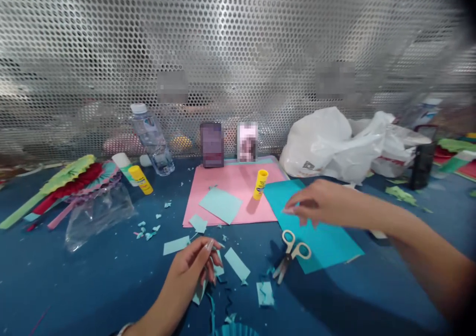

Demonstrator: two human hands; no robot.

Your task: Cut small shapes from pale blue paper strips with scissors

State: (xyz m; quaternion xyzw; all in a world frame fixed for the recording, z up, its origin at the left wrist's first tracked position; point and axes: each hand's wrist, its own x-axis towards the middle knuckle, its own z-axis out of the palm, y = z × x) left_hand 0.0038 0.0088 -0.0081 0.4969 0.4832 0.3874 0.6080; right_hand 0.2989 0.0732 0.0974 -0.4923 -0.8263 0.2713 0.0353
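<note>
Perforated silvery metal wall (238, 38) across back of blue bench (67, 286). Clear plastic bottle (153, 140), white cap, near wall, left of centre. Dark phone (211, 145) upright, right of bottle; second phone (247, 142) beside it, screen pixelated. Bulging white plastic bags (320, 142) toward right, black container (423, 162) just beside them. Far left, pleated paper fans (70, 181) in yellow-green, red and pale blue, bunched together; crumpled clear plastic bag (98, 217) near them.
</note>
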